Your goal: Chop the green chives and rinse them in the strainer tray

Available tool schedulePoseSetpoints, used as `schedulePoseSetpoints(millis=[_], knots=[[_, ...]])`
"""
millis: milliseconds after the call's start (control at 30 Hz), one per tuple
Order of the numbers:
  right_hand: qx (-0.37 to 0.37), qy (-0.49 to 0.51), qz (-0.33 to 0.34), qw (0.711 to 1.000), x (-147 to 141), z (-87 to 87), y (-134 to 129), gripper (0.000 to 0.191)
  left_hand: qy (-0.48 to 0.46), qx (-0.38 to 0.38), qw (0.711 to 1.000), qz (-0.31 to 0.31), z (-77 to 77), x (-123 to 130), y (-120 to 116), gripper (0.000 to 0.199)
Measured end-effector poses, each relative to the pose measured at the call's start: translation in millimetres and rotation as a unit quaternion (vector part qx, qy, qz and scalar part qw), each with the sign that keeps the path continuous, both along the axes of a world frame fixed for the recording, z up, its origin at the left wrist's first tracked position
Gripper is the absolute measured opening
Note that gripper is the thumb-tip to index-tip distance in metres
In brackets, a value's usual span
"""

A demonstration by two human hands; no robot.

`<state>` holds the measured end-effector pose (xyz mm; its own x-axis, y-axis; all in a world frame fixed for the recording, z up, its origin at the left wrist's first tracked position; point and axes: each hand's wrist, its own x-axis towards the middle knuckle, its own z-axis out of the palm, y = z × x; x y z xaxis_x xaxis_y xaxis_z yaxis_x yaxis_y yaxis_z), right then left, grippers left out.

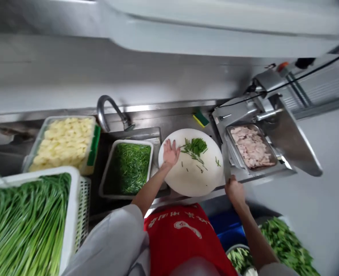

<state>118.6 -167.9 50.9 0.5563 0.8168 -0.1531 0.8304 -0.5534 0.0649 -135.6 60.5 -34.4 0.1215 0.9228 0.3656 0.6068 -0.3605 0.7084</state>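
Note:
Spread open, my left hand (171,154) is over the left side of a round white cutting board (186,180), with nothing in it. A small heap of cut green chives (198,146) lies on the board to the right of that hand, with loose bits scattered around it. My right hand (235,190) grips the handle of a knife (226,161) just past the board's right edge; its blade points away from me. Left of the board, a white tub (151,153) holds many cut chives (133,165).
Long uncut chives fill a white basket (76,184) at the left. Behind it stands a clear tub of pale yellow pieces (66,142), near a faucet (103,111). At the right, a slicer (292,134) adjoins a metal tray of sliced meat (252,147). A sponge (200,119) lies behind the board.

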Motion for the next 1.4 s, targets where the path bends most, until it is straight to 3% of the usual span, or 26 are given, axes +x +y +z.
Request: schedulePoseSetpoints(millis=[100, 233, 400, 500, 600, 667, 767, 833, 900, 967, 1067, 1200, 1400], knots=[[-0.019, 0.040, -0.045, 0.998, -4.8, -13.5, 6.8, 0.035, 0.038, -0.004, 0.999, -0.012, -2.9, 46.0, 17.5, 0.062], [-0.007, 0.076, -0.072, 0.994, -19.9, -12.7, 32.3, 0.036, 0.035, 0.012, 0.996, -0.077, -7.9, 99.2, 29.8, 0.064], [0.001, 0.094, -0.016, 0.995, -39.8, -9.0, 66.1, 0.044, 0.071, 0.033, 0.979, -0.191, -10.2, 133.7, 28.4, 0.060], [0.006, 0.129, 0.041, 0.991, -51.3, -10.3, 69.1, 0.043, 0.090, 0.032, 0.962, -0.255, -7.6, 126.6, 18.0, 0.059], [0.008, 0.182, 0.077, 0.980, -49.7, -13.6, 56.0, 0.033, 0.078, 0.019, 0.964, -0.253, -5.1, 99.6, -5.4, 0.057], [0.034, 0.236, 0.082, 0.968, -33.9, -20.5, 41.0, 0.024, 0.088, 0.013, 0.964, -0.250, -3.2, 75.6, -23.8, 0.055], [0.107, 0.371, 0.056, 0.921, 10.1, -41.9, 12.9, 0.024, 0.129, 0.016, 0.964, -0.233, 0.5, 44.4, -41.6, 0.056], [0.138, 0.458, 0.009, 0.878, 42.1, -61.4, -7.8, 0.031, 0.143, 0.019, 0.975, -0.172, 2.6, 34.2, -44.0, 0.061], [0.149, 0.526, -0.044, 0.836, 65.6, -80.3, -27.0, 0.039, 0.147, 0.017, 0.981, -0.128, 2.7, 34.8, -43.6, 0.066], [0.163, 0.560, -0.077, 0.808, 75.3, -94.3, -40.8, 0.045, 0.153, 0.018, 0.978, -0.143, 0.7, 44.0, -46.5, 0.067], [0.173, 0.568, -0.104, 0.798, 64.8, -102.3, -44.4, 0.048, 0.152, 0.027, 0.972, -0.175, -4.2, 64.6, -61.2, 0.068], [0.152, 0.575, -0.116, 0.795, 25.1, -96.8, -23.2, 0.043, 0.131, 0.035, 0.981, -0.140, -7.9, 87.2, -84.7, 0.071], [0.135, 0.565, -0.046, 0.812, -37.3, -89.4, 13.0, 0.031, 0.081, 0.042, 0.990, -0.107, -11.6, 97.1, -94.0, 0.068]])
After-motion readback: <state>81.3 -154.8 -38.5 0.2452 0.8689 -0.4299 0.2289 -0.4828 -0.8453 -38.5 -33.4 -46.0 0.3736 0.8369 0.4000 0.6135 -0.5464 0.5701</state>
